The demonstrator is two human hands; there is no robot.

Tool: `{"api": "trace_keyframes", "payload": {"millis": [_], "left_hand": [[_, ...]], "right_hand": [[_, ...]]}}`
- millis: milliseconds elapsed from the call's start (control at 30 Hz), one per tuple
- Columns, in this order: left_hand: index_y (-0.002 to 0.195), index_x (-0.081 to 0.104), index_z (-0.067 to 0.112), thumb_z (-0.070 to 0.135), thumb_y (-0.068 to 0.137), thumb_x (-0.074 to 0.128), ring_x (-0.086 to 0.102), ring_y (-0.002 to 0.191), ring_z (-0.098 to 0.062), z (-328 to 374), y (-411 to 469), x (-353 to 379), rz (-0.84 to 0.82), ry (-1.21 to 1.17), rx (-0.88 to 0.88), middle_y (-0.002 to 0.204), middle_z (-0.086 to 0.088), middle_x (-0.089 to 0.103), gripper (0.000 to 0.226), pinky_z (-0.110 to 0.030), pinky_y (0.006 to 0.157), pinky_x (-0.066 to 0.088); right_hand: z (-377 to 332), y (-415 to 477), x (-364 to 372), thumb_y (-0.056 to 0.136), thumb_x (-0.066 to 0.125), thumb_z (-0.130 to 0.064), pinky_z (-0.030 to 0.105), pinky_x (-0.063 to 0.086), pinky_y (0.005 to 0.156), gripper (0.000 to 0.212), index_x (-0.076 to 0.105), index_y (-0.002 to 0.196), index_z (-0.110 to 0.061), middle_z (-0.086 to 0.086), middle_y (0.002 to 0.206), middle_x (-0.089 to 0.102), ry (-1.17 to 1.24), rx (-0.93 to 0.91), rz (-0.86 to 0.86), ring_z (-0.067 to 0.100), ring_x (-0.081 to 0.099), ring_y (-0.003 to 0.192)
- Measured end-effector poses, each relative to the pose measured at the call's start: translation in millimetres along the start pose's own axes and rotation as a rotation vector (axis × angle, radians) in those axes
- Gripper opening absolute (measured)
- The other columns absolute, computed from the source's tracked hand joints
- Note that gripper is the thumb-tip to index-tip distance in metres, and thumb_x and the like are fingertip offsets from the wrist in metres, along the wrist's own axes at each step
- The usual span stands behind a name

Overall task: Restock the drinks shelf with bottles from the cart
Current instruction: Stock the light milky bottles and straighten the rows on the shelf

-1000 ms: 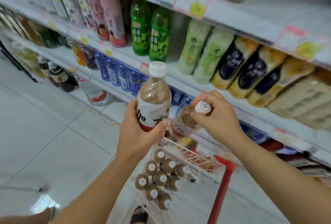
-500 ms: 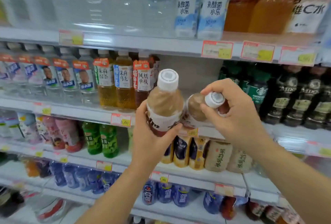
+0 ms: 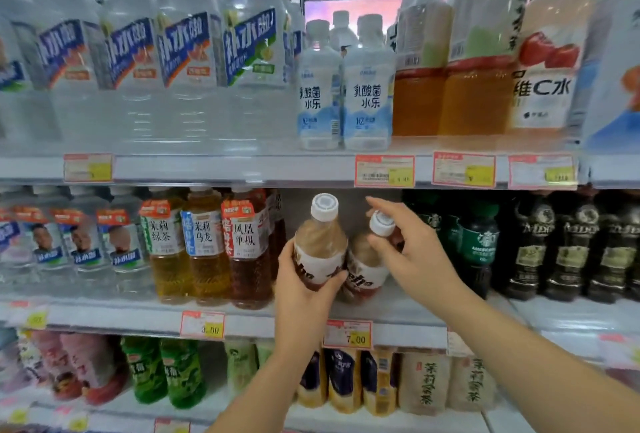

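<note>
the left hand (image 3: pixel 304 290) grips a bottle, the left bottle (image 3: pixel 320 245), with fingers wrapped round the white label low on its body and the thumb across the front. it stands upright, has a white cap and is full of a pale brown, milky-looking drink. it is held in the gap on the middle shelf (image 3: pixel 398 308), and the hand hides its base, so i cannot tell whether it rests on the board.

the right bottle (image 3: pixel 367 270) is the same sort and touches the first on its right side. it is set a little further back, with its top leaning to the right. the right hand (image 3: pixel 415 259) pinches its neck just under the cap between the thumb and the curled fingers, the forefinger lifted free above. its base is down at the shelf board.

a price tag (image 3: pixel 348 334) reading 7.00 sits on the shelf edge below both bottles. to the left of the gap stand tea bottles (image 3: pixel 204 242) holding amber and reddish-brown liquid. to the right stand dark coffee bottles (image 3: pixel 479 245).

the shelf above carries clear water bottles (image 3: pixel 187 62), two white bottles (image 3: pixel 346 93) and bottles of orange drink (image 3: pixel 446 97). the shelf below holds green bottles (image 3: pixel 166 370) and others in pale wrappers.
</note>
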State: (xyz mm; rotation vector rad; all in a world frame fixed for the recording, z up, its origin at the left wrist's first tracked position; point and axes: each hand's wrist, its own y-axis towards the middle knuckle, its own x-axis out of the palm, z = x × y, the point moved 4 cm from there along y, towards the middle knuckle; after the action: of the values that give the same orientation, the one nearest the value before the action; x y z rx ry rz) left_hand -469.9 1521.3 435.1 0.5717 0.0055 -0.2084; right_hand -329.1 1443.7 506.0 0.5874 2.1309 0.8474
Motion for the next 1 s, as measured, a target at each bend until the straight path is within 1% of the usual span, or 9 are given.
{"api": "trace_keyframes", "payload": {"millis": [100,233,367,467,567,733,867,933,1000], "left_hand": [[0.125,0.031,0.044,0.026,0.069,0.08,0.052,0.113,-0.004,-9,10,4,0.002,0.036,-0.031,0.124,0.014,0.054,0.076,-0.027,0.096,0.045],[0.126,0.03,0.041,0.03,0.069,0.08,0.053,0.114,-0.009,-23,17,9,0.012,0.091,-0.103,0.123,0.012,0.054,0.077,-0.033,0.098,0.045],[0.128,0.037,0.03,0.03,0.067,0.081,0.054,0.105,-0.008,-29,31,10,0.048,0.135,-0.149,0.117,0.009,0.056,0.075,-0.025,0.089,0.044],[0.134,0.034,0.022,0.038,0.062,0.083,0.053,0.112,-0.013,-36,44,9,0.031,0.215,-0.168,0.123,0.005,0.055,0.089,-0.034,0.094,0.047],[0.138,0.027,0.016,0.044,0.061,0.082,0.047,0.122,-0.02,-40,54,9,0.004,0.306,-0.176,0.133,-0.002,0.047,0.098,-0.036,0.098,0.044],[0.146,0.012,0.016,0.041,0.072,0.075,0.033,0.133,-0.02,-43,55,11,-0.116,0.309,-0.129,0.144,-0.006,0.033,0.101,-0.029,0.103,0.033],[0.147,0.009,0.027,0.031,0.075,0.075,0.028,0.134,-0.012,-50,56,3,-0.219,0.329,-0.081,0.143,0.004,0.032,0.097,-0.02,0.102,0.028],[0.144,0.017,0.03,0.025,0.074,0.076,0.038,0.129,-0.008,-51,58,1,-0.225,0.291,-0.084,0.134,0.012,0.042,0.092,-0.014,0.095,0.031],[0.143,0.02,0.029,0.025,0.069,0.08,0.044,0.125,-0.011,-49,57,2,-0.167,0.293,-0.108,0.131,0.009,0.046,0.095,-0.019,0.094,0.037]], "right_hand": [[22,13,11,0.087,0.059,-0.018,0.005,0.031,0.092,0.042,0.046,0.125,-0.031,0.0,0.116,0.053,0.06,0.158,0.11,-0.008,0.042,0.1],[51,18,38,0.092,0.054,-0.027,0.031,0.034,0.107,0.04,0.041,0.129,-0.032,-0.009,0.127,0.05,0.244,0.294,0.192,0.01,0.043,0.124],[56,38,45,0.095,0.048,-0.013,0.02,0.033,0.095,0.025,0.048,0.115,-0.027,-0.011,0.111,0.054,0.3,0.328,0.237,0.011,0.051,0.114],[58,47,43,0.096,0.045,-0.012,0.018,0.035,0.09,0.023,0.052,0.117,-0.019,-0.009,0.106,0.058,0.303,0.324,0.226,0.012,0.055,0.108],[63,37,50,0.092,0.054,-0.021,0.017,0.034,0.091,0.037,0.045,0.128,-0.022,-0.011,0.116,0.053,0.288,0.366,0.163,0.007,0.051,0.112],[74,7,63,0.071,0.079,-0.026,0.006,0.027,0.094,0.091,0.024,0.142,-0.034,-0.016,0.125,0.033,0.15,0.344,0.139,-0.005,0.034,0.118],[84,6,67,0.057,0.086,-0.036,0.027,0.037,0.098,0.104,0.025,0.141,-0.034,-0.006,0.128,0.038,0.057,0.409,0.134,0.009,0.04,0.122],[87,12,65,0.056,0.086,-0.035,0.026,0.039,0.095,0.105,0.025,0.141,-0.031,-0.004,0.13,0.045,0.051,0.428,0.08,0.013,0.046,0.121],[88,16,58,0.061,0.085,-0.028,0.018,0.039,0.09,0.106,0.019,0.144,-0.03,-0.011,0.123,0.048,0.094,0.448,-0.009,0.005,0.05,0.112]]}}
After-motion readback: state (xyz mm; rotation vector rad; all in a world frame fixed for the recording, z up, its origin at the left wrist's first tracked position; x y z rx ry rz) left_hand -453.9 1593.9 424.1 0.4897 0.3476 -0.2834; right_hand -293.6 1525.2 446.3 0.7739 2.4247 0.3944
